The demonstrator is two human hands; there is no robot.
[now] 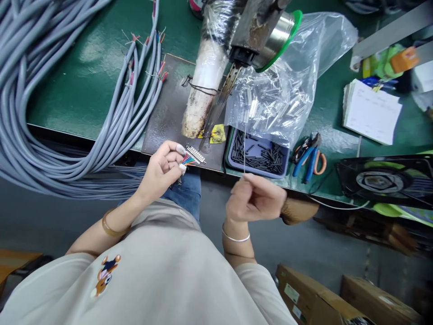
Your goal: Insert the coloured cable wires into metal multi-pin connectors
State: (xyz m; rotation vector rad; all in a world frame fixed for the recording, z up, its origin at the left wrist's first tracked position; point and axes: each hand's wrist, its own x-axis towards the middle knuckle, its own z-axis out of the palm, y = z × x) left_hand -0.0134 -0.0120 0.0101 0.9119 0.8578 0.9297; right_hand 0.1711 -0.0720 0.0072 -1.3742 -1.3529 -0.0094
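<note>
- The left hand [161, 170] pinches the coloured wires [189, 159], red, green and blue, which fan out toward a small metal connector [196, 154].
- The right hand [253, 198] pinches a thin wire [244, 153] that stands upright.

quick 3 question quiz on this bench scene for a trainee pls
1. True or false: the left hand pinches a fan of coloured wires.
2. What lies in the tray? A) black tubes B) coins C) screws
3. Which hand holds up the thin strand?

Key: 1 true. 2 A. 3 the right hand, its grip closed on the strand's lower end.
</note>
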